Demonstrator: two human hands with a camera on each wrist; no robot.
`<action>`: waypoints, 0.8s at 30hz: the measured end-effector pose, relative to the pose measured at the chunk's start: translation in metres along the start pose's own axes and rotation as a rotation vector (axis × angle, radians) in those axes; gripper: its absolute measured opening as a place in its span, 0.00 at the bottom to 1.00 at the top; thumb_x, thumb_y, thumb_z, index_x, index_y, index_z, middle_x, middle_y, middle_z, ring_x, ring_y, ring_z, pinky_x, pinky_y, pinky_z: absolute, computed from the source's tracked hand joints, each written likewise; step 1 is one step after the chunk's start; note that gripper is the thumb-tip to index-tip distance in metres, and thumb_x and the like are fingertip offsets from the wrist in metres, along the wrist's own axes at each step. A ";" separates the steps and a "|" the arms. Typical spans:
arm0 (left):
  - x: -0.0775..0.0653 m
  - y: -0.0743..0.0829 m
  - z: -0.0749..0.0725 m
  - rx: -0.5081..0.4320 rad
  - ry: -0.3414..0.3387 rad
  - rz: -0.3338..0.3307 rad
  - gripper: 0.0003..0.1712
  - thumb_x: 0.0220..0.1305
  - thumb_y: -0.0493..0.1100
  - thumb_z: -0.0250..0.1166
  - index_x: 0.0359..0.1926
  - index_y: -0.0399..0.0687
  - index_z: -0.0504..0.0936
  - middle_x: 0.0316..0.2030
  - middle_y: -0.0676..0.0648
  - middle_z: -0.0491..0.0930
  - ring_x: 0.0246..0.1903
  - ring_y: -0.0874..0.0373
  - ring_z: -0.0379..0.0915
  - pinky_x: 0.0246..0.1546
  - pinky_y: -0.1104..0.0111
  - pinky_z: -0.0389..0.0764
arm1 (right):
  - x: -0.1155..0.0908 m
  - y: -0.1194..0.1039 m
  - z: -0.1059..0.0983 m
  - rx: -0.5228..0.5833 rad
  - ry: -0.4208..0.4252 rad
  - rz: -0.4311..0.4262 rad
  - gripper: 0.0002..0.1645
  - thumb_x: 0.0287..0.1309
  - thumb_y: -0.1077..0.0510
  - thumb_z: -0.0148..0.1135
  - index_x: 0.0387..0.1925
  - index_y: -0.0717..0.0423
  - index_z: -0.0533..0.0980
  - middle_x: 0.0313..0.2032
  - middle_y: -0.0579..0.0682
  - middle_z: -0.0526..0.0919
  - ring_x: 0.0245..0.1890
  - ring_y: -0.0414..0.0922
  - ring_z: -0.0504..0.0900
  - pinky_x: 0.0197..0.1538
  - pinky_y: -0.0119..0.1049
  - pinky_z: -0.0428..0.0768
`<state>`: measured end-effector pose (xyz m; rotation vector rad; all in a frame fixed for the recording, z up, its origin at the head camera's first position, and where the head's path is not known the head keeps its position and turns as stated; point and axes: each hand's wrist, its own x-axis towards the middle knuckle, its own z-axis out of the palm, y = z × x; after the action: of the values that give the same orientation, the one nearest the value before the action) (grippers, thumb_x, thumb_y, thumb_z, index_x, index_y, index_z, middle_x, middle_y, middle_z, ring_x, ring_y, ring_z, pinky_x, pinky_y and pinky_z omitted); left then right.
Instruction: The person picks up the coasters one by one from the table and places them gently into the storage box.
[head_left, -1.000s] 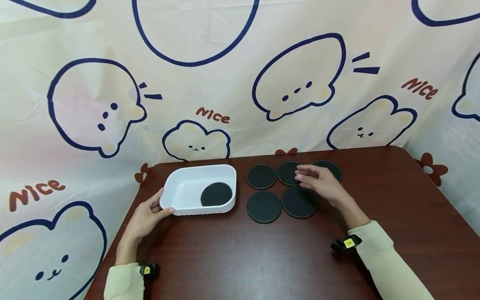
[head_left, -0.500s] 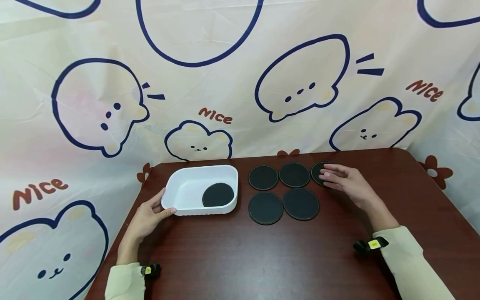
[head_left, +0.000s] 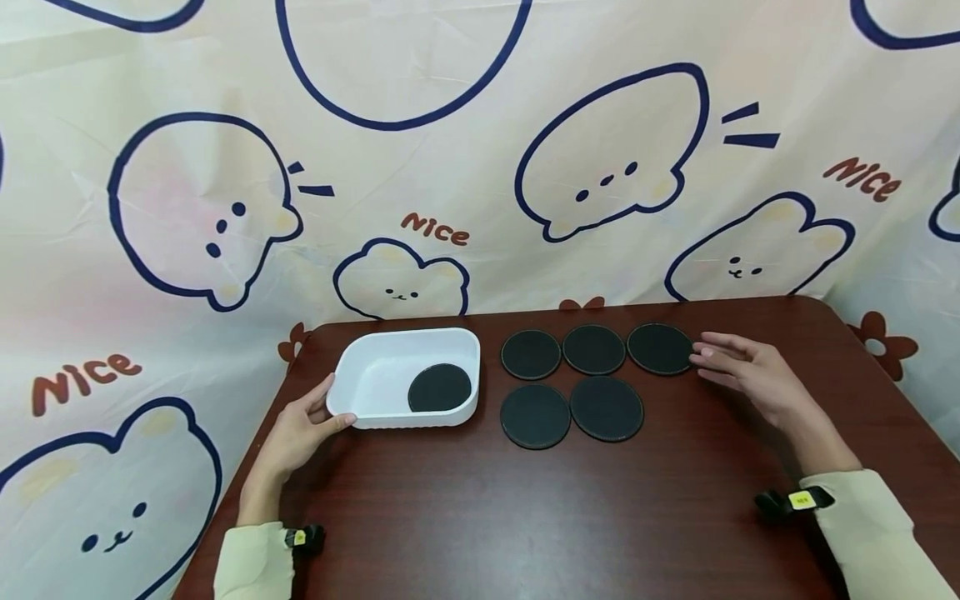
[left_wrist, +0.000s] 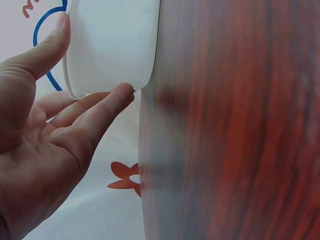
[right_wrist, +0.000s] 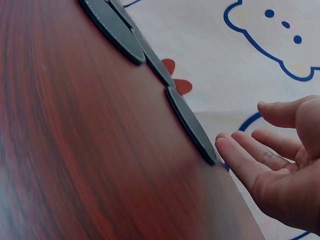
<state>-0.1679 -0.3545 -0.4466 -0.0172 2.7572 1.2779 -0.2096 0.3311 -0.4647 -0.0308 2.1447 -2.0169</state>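
Left hand point(head_left: 296, 433): my fingers grip the white tray point(head_left: 375, 379) at its left end. One black disc point(head_left: 439, 388) lies inside the tray, towards its right end. Five loose discs point(head_left: 536, 415) lie on the table point(head_left: 480, 508) right of the tray, three behind, two in front. Right hand point(head_left: 761, 382): my fingers are extended, holding nothing, just beside the end disc point(head_left: 660, 349), the one farthest from the tray; contact is unconfirmed. Risks, in my judgement: a careless sideways push could shunt that thin disc into its neighbour on the tray side; raising the tray's left end unevenly could slide the inside disc against its wall.
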 end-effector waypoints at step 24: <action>-0.001 0.004 -0.001 -0.011 -0.001 -0.006 0.56 0.72 0.49 0.73 0.87 0.43 0.49 0.82 0.30 0.58 0.73 0.35 0.72 0.64 0.52 0.77 | 0.013 0.006 -0.018 0.071 0.020 0.046 0.53 0.75 0.51 0.66 0.84 0.70 0.47 0.49 0.28 0.89 0.50 0.29 0.90 0.51 0.29 0.89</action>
<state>-0.1670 -0.3527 -0.4423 -0.0256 2.7475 1.2910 -0.2242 0.3474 -0.4713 0.0487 2.0640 -2.0737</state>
